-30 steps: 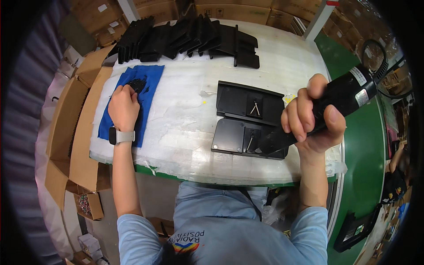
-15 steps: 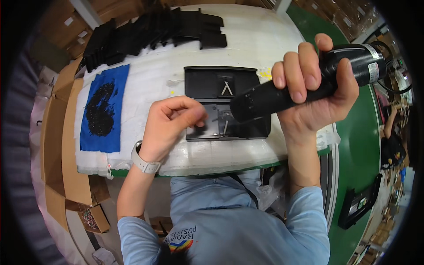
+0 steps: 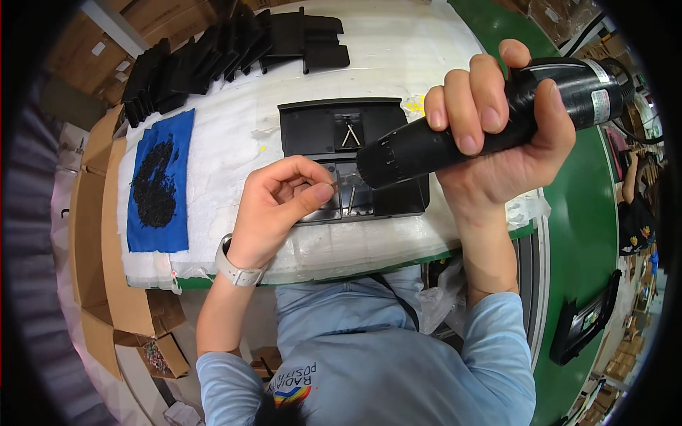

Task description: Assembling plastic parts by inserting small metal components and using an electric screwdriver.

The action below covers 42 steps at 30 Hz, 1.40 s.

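Screwdriver (image 3: 524, 106) in right hand (image 3: 490, 170)

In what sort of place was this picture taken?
Probably an assembly workshop: the right hand holds a corded power tool, black panels are piled on a table, and cardboard boxes stand nearby.

Cloth (image 3: 180, 216) – L, panels (image 3: 309, 133) – ctr, stack (image 3: 285, 37) behind

A white worktop (image 3: 398, 57) fills the middle, catching bright light. Cartons (image 3: 156, 23) stand beyond it, near a pale post (image 3: 116, 30); a grey pleated curtain (image 3: 46, 298) hangs far left, grey floor (image 3: 263, 317) shows below, and a green surface (image 3: 593, 213) runs along the right.
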Motion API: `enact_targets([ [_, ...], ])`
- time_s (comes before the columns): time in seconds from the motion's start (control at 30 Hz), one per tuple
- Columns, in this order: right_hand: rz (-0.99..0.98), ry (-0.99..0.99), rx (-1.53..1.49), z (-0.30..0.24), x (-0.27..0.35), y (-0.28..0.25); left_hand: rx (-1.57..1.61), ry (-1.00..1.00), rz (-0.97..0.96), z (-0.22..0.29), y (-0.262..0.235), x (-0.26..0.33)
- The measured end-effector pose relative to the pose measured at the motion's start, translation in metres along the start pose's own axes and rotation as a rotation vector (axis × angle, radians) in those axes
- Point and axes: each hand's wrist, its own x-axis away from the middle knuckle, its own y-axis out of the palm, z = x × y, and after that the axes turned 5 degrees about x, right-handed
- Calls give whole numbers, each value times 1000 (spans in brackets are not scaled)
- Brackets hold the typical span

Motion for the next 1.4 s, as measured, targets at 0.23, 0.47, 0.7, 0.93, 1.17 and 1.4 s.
enact_targets([
  [0.23, -150, -24, -331, 23, -10, 3, 35, -137, -24, 4, -3, 3],
  [0.47, -72, 43, -387, 21, -9, -4, -1144, 427, 571, 25, -82, -76],
  [0.7, -43, 98, -370, 22, -10, 5, -1720, 275, 830, 7, -172, -136],
  [0.93, -16, 166, -353, 21, -13, 2, -1854, 134, 794, 16, -151, -123],
  [1.17, -236, 141, -372, 19, -15, -17, -1197, 380, 435, 32, -81, -54],
  [1.4, -333, 95, -361, 20, -17, -24, -931, 351, 213, 34, -34, -30],
])
